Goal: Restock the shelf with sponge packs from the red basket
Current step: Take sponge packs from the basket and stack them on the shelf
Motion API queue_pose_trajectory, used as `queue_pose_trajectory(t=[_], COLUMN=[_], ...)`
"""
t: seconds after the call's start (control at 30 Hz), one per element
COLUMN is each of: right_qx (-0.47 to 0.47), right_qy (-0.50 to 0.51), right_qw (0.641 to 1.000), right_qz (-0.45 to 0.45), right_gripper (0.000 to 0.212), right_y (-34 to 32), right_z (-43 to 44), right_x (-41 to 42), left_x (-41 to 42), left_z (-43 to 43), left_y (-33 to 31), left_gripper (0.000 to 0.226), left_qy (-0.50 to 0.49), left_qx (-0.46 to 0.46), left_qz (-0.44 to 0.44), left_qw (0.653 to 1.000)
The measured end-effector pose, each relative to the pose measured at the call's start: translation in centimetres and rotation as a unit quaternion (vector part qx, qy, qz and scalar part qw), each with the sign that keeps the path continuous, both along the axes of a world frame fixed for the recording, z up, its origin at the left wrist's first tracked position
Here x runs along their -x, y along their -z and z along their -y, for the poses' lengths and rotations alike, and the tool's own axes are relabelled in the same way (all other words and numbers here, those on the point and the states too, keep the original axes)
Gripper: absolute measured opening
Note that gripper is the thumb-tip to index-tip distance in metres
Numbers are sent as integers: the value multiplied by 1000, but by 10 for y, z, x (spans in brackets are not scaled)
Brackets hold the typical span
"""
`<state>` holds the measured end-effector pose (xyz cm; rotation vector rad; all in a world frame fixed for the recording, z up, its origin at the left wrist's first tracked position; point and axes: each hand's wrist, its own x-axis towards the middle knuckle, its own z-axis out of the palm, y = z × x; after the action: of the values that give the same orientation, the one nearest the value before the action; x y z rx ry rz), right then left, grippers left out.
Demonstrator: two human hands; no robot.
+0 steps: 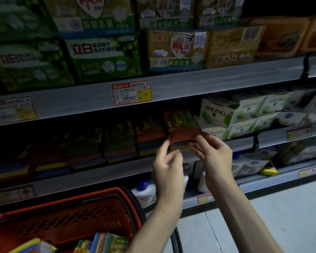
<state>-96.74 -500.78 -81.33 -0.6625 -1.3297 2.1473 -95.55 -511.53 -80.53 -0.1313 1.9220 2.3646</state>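
Observation:
A sponge pack (181, 125) with a red sponge face and a green printed label stands tilted at the middle shelf's front edge, at the right end of a row of stacked sponge packs (120, 141). My right hand (213, 157) pinches its lower right corner. My left hand (167, 161) touches its lower left corner with one fingertip, the other fingers loosely curled. The red basket (66, 216) sits at the lower left, with several colourful sponge packs (102, 242) standing in it.
White and green SOLING boxes (224, 117) fill the shelf just right of the held pack. Green and gold detergent bags (106, 59) line the shelf above. White bottles (144, 192) stand on the lowest shelf. A pale tiled floor (281, 216) lies at the lower right.

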Motion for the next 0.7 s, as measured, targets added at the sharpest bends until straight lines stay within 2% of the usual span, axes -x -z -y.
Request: queue_pose_trajectory(t=[0.3,0.57,0.63,0.7], right_qx=[-75,-134,-138,-158], right_qy=[1,13,18,28], right_qw=[997,989,988,984], right_qz=[22,61,68,79], right_gripper=[18,18,17,14], right_y=[5,15,13,15], right_z=[-4,-4,-2,-1], right_x=[12,13,10,7], left_x=[-1,1,0,-2], left_z=[-9,-8,-4,2], left_y=[3,4,7,15], left_gripper=[52,51,47,40], left_qy=[-15,-17,-25,-29], left_qx=[-20,15,38,108], left_qz=[28,16,-1,-40], left_qw=[999,1000,999,993])
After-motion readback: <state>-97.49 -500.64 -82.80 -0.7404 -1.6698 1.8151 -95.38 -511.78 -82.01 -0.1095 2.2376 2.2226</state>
